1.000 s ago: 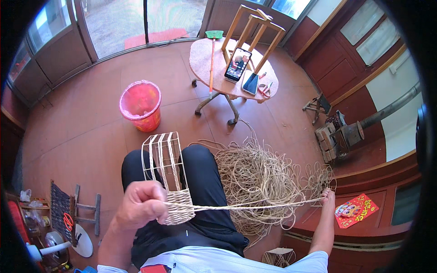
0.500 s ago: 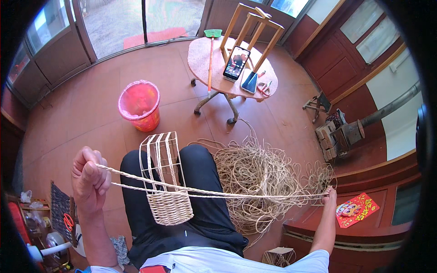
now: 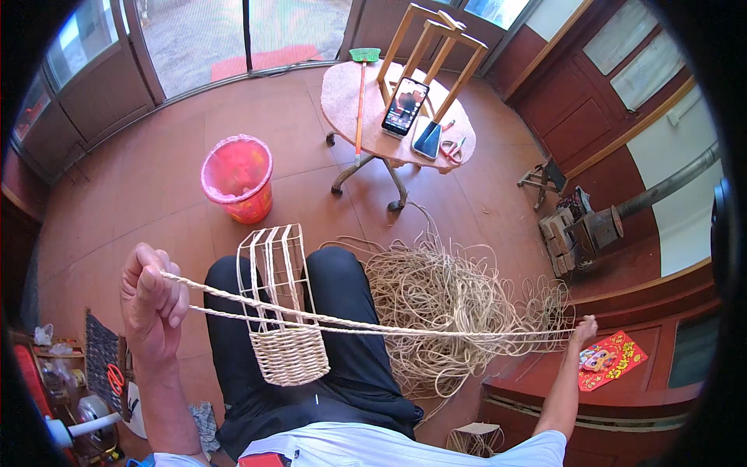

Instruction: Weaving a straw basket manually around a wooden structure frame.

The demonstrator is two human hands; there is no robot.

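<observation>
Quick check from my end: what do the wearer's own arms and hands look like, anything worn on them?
Both the left hand and the right hand are bare, without gloves. The left forearm and right forearm are uncovered, with no watch or bracelet visible. Pale, whitish sleeves end above them. The right hand is too small to rule out a ring.

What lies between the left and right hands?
Head view: strands of cord stretch from left hand to right hand, passing in front of the basket, black trousers and loose cord pile.
</observation>
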